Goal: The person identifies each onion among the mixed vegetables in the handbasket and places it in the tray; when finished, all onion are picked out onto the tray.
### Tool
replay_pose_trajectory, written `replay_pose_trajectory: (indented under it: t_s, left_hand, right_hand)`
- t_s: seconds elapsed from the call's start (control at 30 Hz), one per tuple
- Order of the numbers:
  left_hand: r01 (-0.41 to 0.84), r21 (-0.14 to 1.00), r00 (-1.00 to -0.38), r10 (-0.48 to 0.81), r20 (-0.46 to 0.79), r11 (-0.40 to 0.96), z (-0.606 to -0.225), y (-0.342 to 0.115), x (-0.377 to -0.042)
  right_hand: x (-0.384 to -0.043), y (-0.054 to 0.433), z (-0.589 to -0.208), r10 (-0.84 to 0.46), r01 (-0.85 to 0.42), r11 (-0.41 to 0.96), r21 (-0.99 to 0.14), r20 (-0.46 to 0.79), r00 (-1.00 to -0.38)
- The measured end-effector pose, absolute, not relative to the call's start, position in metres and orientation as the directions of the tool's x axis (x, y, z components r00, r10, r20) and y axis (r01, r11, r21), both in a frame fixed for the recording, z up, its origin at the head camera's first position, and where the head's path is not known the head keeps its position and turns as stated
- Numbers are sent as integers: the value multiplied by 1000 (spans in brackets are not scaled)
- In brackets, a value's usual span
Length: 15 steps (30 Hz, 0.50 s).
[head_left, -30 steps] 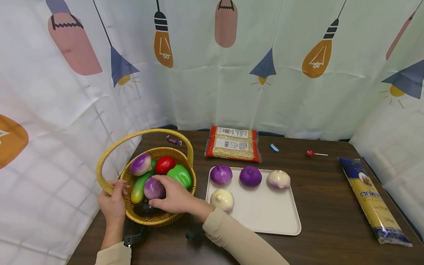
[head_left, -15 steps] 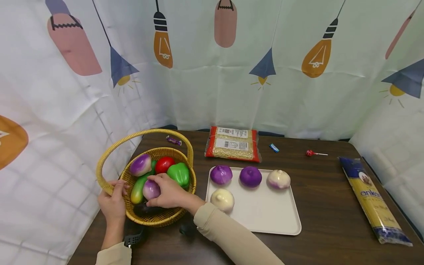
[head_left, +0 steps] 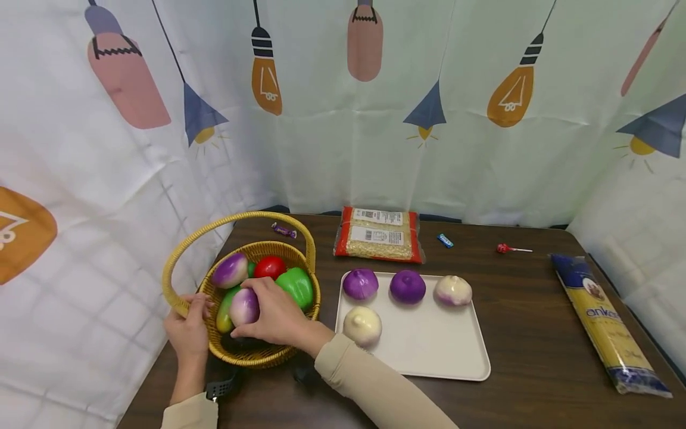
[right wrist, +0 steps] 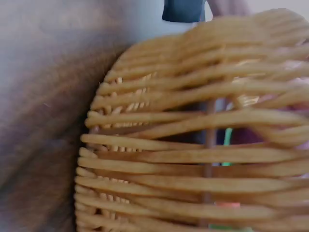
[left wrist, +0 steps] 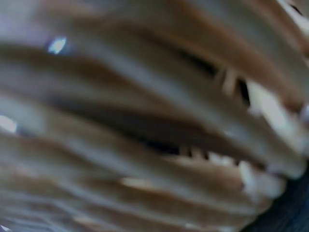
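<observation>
In the head view, a yellow wicker basket (head_left: 262,360) with a tall arched handle stands at the table's left. My left hand (head_left: 187,330) grips it where the handle meets the left rim. My right hand (head_left: 276,313) reaches over the near right rim and pinches a round purple-and-white vegetable (head_left: 242,308) between thumb and fingers. Around it in the basket lie a longer purple-and-white vegetable (head_left: 230,271), a red tomato (head_left: 270,267), a green bell pepper (head_left: 296,288) and a green-yellow vegetable (head_left: 225,316). Woven basket wall (right wrist: 193,157) fills much of the right wrist view; the left wrist view shows blurred weave (left wrist: 145,145).
A white tray (head_left: 429,345) to the right holds two purple bulbs (head_left: 408,287), a cream bulb (head_left: 362,326) and a whitish-purple one (head_left: 453,291). Behind it lies a red-edged grain bag (head_left: 379,234). A lollipop (head_left: 502,248), wrapped candies (head_left: 445,240) and a pasta pack (head_left: 602,322) are farther out.
My right hand has shifted slightly left within the basket, and the round vegetable has turned to show more white. The left hand keeps its hold on the basket; the head view has shifted slightly.
</observation>
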State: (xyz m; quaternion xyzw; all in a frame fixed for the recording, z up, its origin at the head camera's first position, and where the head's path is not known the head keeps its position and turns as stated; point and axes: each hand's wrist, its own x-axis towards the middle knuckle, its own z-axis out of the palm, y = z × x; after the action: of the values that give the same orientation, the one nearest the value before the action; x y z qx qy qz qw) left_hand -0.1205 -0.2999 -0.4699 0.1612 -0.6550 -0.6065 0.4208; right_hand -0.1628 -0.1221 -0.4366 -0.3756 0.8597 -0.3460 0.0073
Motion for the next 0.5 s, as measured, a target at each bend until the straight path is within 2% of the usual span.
replay_pose_trajectory:
  t_s: [0.17, 0.33, 0.5]
  left_hand:
    - [283, 933, -576, -738, 352, 225, -470, -297, -120]
    - [281, 937, -579, -742, 339, 208, -470, -297, -122]
    - [286, 941, -587, -743, 321, 180, -469, -298, -121]
  right_hand:
    - [-146, -93, -428, -587, -585, 338, -737, 320, -744]
    - [-135, -43, -422, -490, -514, 210, -832, 365, -792]
    - [-133, 18, -428, -410, -427, 150, -892, 337, -848]
